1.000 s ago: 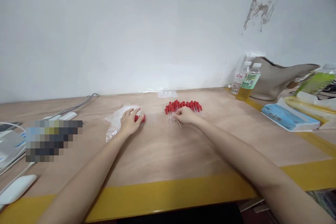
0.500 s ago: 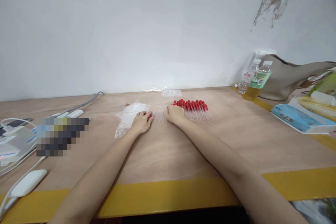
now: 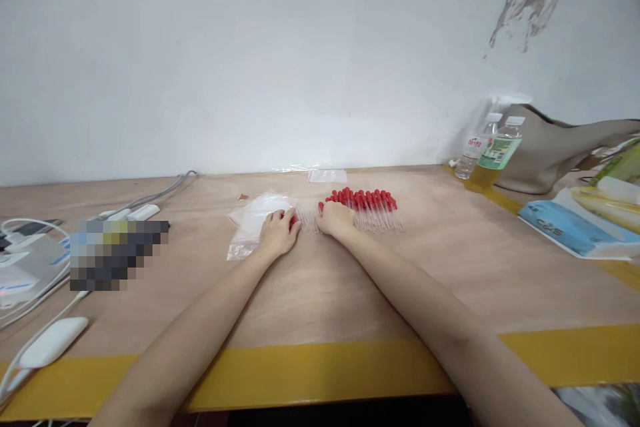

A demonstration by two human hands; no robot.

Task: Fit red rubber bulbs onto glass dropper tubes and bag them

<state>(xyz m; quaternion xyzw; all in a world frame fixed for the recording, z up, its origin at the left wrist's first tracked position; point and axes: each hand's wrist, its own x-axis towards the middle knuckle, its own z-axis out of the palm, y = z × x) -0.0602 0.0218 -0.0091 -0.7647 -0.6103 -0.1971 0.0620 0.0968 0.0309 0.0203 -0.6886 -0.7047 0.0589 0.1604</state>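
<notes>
My left hand point(image 3: 280, 233) is closed around red bulb ends at the left of a bunch of red-bulbed droppers point(image 3: 307, 220). Their clear thin tubes lie on the table between my two hands. At the right end of that bunch my right hand point(image 3: 335, 219) is curled in a fist, with a red bulb showing at its fingers. How many bulbs each hand covers is hidden. Just right of my right hand lies a row of more red-bulbed droppers point(image 3: 373, 203), bulbs away from me. Clear plastic zip bags point(image 3: 260, 213) lie beside and partly under my left hand.
A small clear bag point(image 3: 327, 176) lies by the wall. Two bottles, one with a green label point(image 3: 496, 153), stand back right beside a grey-brown bag point(image 3: 535, 153) and a blue tissue pack point(image 3: 560, 225). Cables, a white charger point(image 3: 55, 341) and a power strip point(image 3: 33, 270) are left.
My left hand has moved a little to the right, closer to my right hand, narrowing the span of tubes between them. The plastic bags have slid right with it, baring a small brown scrap.
</notes>
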